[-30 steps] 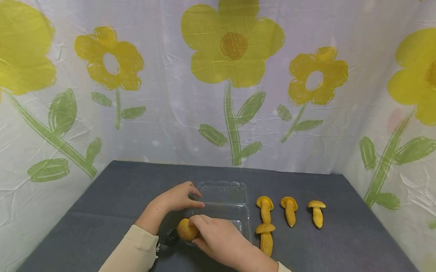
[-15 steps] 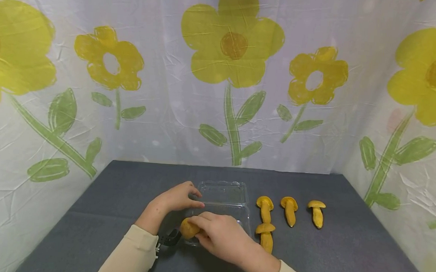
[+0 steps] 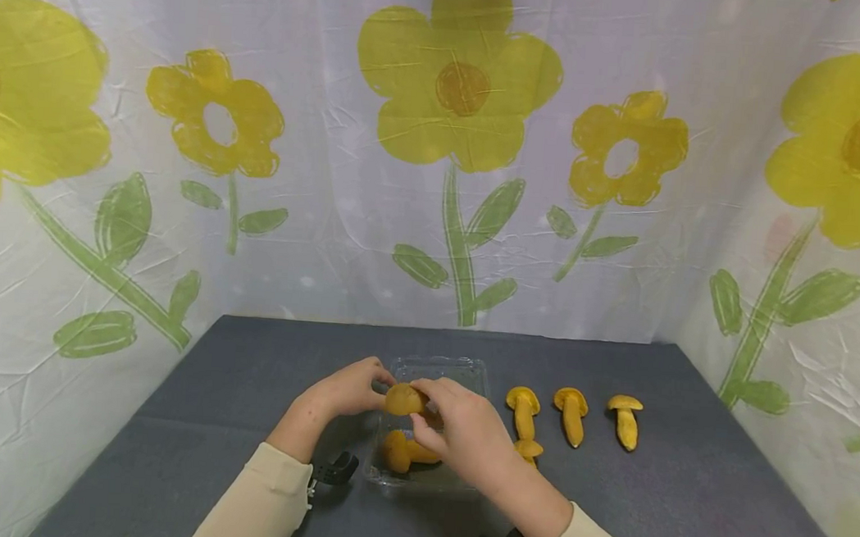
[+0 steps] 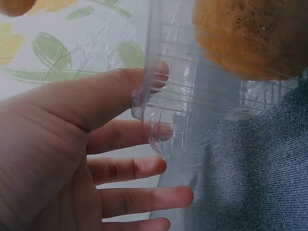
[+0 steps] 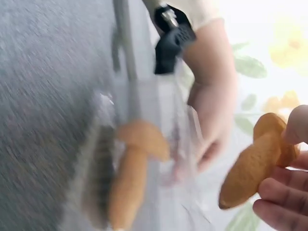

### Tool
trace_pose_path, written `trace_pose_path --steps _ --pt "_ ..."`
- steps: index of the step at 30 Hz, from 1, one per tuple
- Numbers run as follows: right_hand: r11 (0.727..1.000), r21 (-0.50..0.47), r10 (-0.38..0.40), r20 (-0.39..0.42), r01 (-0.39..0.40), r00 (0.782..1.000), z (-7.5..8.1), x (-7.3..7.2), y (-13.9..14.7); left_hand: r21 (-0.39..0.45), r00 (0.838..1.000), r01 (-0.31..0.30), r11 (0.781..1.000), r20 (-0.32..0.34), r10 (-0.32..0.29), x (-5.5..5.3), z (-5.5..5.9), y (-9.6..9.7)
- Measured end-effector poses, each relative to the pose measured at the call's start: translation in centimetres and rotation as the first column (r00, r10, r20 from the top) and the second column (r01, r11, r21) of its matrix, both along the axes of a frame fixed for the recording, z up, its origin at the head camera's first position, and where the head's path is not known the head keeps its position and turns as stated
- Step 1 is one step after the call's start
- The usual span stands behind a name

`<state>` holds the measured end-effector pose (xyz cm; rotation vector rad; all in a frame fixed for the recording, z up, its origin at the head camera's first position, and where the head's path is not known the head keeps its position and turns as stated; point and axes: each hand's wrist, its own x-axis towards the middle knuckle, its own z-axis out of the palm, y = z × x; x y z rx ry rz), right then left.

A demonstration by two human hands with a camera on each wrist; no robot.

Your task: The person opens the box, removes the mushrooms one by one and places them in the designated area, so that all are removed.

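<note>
A yellow-brown mushroom (image 3: 405, 399) is in my right hand (image 3: 467, 435), its cap to the left, above the clear plastic container (image 3: 424, 488). In the right wrist view, the thumb and fingers pinch this mushroom (image 5: 250, 171), whose stem points down and left. Inside the container lies another mushroom (image 3: 398, 451), cap to the left, its stem partly hidden by the right hand. My left hand (image 3: 349, 389) rests at the container's left edge, near the hinge. The left wrist view shows its thumb and index finger touching the clear plastic (image 4: 168, 103), the fingers straight and spread.
Right of the container lie several mushrooms: one upright-laid mushroom (image 3: 522, 412), a middle mushroom (image 3: 572, 417), a far-right mushroom (image 3: 623, 422) and a partly hidden one (image 3: 528, 449). The container's lid (image 3: 453, 370) lies open behind it on the dark table (image 3: 682, 497). A flowered curtain (image 3: 318, 171) surrounds the table.
My right hand has moved up and away from the container's front with a mushroom. The mushroom lying in the container has come into sight. The left hand has stayed put.
</note>
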<state>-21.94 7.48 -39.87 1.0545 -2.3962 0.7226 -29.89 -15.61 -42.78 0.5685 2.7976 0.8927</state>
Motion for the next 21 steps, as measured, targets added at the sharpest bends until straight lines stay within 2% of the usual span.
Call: trace_pose_path --steps 4,9,13,16,21 --pt "0.999 0.004 -0.046 0.036 0.046 0.998 0.7 -0.5 0.8 -0.023 1.000 0.001 1.000 0.007 -0.001 -0.1 0.0 0.1" --pt "0.998 0.024 -0.051 0.081 0.049 0.995 1.3 -1.1 1.7 -0.050 1.000 0.000 0.999 0.014 0.000 -0.1 0.1 0.1" --pt "0.999 0.037 -0.026 0.186 0.019 0.982 1.7 -1.5 2.5 -0.050 1.000 -0.003 0.999 0.018 0.004 -0.1 0.0 0.2" --pt "1.000 0.024 0.001 0.315 -0.009 0.949 2.2 -1.7 3.2 -0.048 1.000 -0.002 0.999 0.024 0.003 -0.2 0.0 0.1" --pt "0.999 0.030 0.012 0.488 -0.031 0.873 2.9 -2.1 4.6 -0.041 0.999 0.008 0.999 0.031 -0.007 -0.1 0.0 0.1"
